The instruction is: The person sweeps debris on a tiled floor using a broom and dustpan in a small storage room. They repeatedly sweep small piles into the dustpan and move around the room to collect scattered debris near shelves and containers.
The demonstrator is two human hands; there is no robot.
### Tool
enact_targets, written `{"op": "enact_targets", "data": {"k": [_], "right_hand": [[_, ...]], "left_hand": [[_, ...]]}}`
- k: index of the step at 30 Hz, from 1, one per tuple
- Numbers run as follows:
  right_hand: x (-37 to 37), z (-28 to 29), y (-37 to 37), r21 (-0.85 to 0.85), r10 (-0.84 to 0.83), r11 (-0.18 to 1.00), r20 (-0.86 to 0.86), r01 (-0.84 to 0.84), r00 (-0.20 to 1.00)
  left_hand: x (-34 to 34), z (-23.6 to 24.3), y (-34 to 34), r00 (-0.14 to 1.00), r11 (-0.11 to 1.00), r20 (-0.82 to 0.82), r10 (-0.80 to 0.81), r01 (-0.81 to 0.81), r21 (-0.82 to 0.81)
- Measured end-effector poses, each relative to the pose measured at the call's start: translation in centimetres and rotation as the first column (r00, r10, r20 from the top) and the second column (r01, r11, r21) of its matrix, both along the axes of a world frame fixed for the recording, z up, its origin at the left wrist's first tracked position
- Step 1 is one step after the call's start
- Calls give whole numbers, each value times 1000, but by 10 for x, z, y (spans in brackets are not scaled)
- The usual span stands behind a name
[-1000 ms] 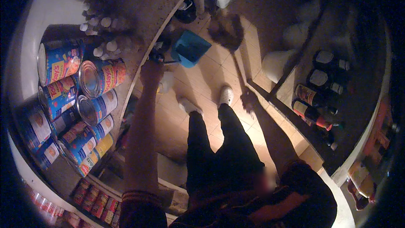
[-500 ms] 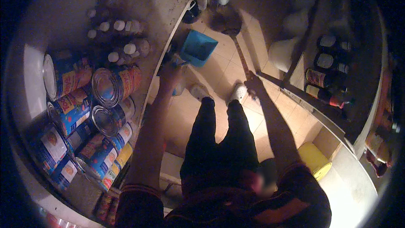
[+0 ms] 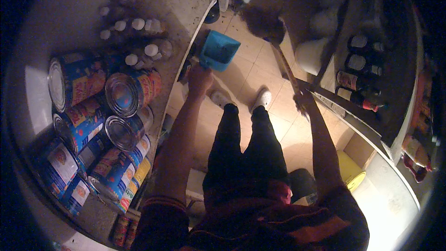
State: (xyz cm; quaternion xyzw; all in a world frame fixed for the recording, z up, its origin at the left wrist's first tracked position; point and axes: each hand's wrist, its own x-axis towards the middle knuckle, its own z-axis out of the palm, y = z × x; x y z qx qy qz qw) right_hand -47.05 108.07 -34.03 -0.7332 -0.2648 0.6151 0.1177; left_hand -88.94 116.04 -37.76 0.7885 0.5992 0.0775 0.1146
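Note:
Around the handle end of a blue dustpan [image 3: 220,50] my left hand [image 3: 200,80] is closed. The pan is by the floor in front of my feet, beside the left shelf edge. My right hand [image 3: 303,102] is wrapped round the stick of a broom [image 3: 286,67], which slants away up and left. Its dark, blurred bristle head lies in shadow near the far end of the aisle, to the right of the dustpan and apart from it. Small dark specks of dirt dot the tiles near the bristles.
Large blue tins [image 3: 78,79] and white-capped bottles [image 3: 138,24] crowd the left shelf [image 3: 183,0]. Dark bottles [image 3: 347,80] stand on the right shelf, with a white bucket [image 3: 310,56] near its edge. A yellow container [image 3: 349,169] is low at right. White clogs [image 3: 263,97] are on my feet.
The broom head has swung right, away from the dustpan, and my right hand has moved right and slightly nearer. My left hand has shifted a little right; the dustpan has barely moved.

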Motion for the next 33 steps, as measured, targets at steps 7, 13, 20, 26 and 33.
{"op": "enact_targets", "data": {"k": [7,13,20,26,33], "right_hand": [[-37,1,-68,-166,125,978,-7,-124,992],[-18,78,-101,-24,-30,999,157,34,987],[52,-55,79,403,-233,893,35,199,972],[56,-133,121,74,-19,997,-54,23,998],[38,0,-37,-172,220,962,23,-213,975]], "left_hand": [[-11,1,6,1000,994,-2,6,-6,-112],[-2,37,10,989,987,-26,145,-146,-70],[-9,51,27,845,721,133,517,-347,-599],[-16,31,21,875,753,-4,484,-419,-507],[-23,26,22,973,943,-151,173,-208,-259]]}}
